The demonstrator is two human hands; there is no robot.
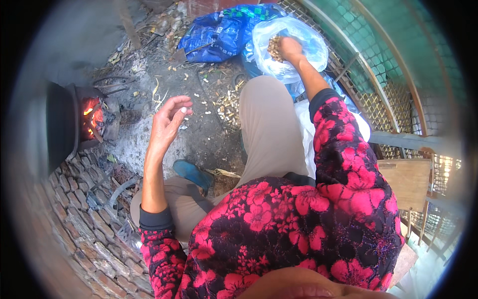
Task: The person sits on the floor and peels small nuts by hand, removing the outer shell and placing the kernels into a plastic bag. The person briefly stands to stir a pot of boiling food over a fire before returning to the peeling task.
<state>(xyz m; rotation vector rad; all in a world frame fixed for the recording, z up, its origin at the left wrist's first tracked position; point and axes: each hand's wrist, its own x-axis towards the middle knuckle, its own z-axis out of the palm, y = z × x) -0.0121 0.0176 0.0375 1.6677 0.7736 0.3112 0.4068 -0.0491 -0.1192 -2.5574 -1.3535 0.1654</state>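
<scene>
My right hand (291, 49) reaches down into a translucent plastic bag (313, 56), its mouth spread wide. Unshelled peanuts (275, 48) lie in the bag against my fingers. My fingertips are hidden, so I cannot tell whether they hold any. My left hand (170, 117) hangs in the air over the dirt floor, left of my knee. Its fingers are loosely bent with the thumb apart, and nothing shows between them. On the ground beside my knee lie scattered peanut shells (228, 108).
At left, a fire burns in a stove opening (91, 119) beneath a dark pot (59, 123). Stacked bricks (84, 224) stand at lower left. A blue woven sack (214, 39) lies beyond my knee. Metal mesh fencing (396, 101) runs along the right, near a wooden board (405, 183).
</scene>
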